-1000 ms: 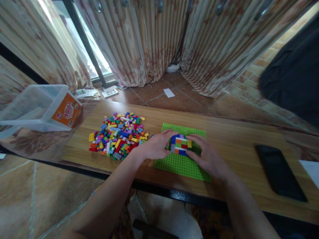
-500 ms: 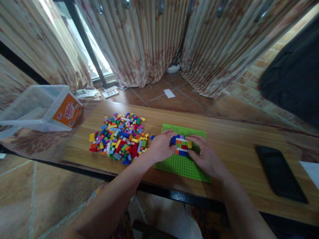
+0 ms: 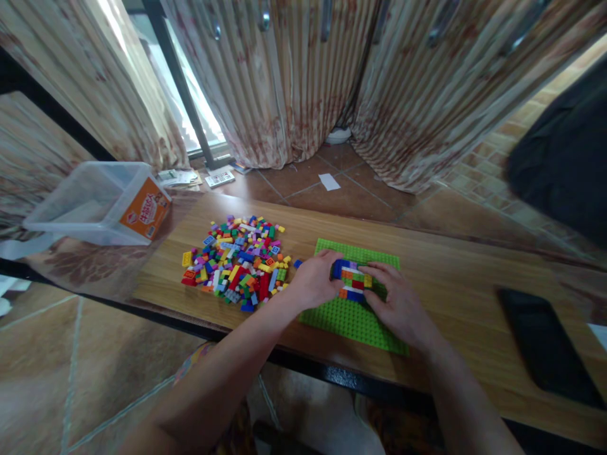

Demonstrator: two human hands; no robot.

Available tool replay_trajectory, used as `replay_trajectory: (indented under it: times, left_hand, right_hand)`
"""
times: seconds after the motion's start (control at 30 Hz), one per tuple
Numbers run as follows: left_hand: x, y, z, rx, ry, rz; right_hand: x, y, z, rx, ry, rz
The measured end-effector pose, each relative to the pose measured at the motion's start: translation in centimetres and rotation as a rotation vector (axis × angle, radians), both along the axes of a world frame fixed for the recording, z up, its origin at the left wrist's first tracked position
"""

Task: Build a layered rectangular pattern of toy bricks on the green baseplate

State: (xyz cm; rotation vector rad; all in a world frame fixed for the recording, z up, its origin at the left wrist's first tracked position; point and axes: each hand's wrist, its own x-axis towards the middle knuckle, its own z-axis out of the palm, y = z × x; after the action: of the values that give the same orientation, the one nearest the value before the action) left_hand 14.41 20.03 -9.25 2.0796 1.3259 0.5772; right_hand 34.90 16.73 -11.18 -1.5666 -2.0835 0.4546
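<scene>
A block of toy bricks (image 3: pixel 353 279) in blue, white, red, orange, green and yellow lies over the green studded baseplate (image 3: pixel 344 325). On its left side, the fingers and thumb of my left hand (image 3: pixel 315 281) press against it. My right hand (image 3: pixel 398 306) grips the opposite side, thumb near the front corner and fingers at the back. Both hands cover parts of the block's edges. Whether the block is fixed to the studs cannot be seen.
Left of the baseplate is a heap of loose bricks (image 3: pixel 244 262) on the wooden table (image 3: pixel 455 284). A clear plastic tub (image 3: pixel 95 234) with an orange label stands beyond the table's left end. Toward the right lies a flat black device (image 3: pixel 545 344). Curtains (image 3: pixel 284 95) hang behind.
The camera has turned slightly left, so everything sits further right in view. Both hands stay around the brick block, with only slight finger movement.
</scene>
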Motion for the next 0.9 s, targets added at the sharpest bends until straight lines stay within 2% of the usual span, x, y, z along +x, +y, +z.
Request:
replay_trajectory:
  times: [0.23, 0.43, 0.6, 0.77, 0.9]
  left_hand:
    - [-1.5, 1.4, 0.3, -0.005, -0.085, -0.108]
    - [-6.6, 3.3, 1.8, -0.098, -0.131, -0.076]
    - [-10.1, 3.3, 3.0, -0.145, -0.022, -0.048]
    - [-10.9, 2.2, 4.1, -0.101, 0.136, -0.091]
    - [-9.9, 2.1, 3.8, -0.038, 0.221, -0.044]
  right_hand:
    - [0.4, -0.1, -0.3, -0.008, -0.022, 0.013]
    - [0.4, -0.1, -0.2, -0.041, -0.033, 0.003]
    - [0.4, -0.2, -0.4, -0.048, -0.049, 0.001]
    - [0.8, 0.1, -0.9, -0.018, -0.077, 0.025]
    - [0.8, 0.1, -1.0, 0.000, -0.097, 0.031]
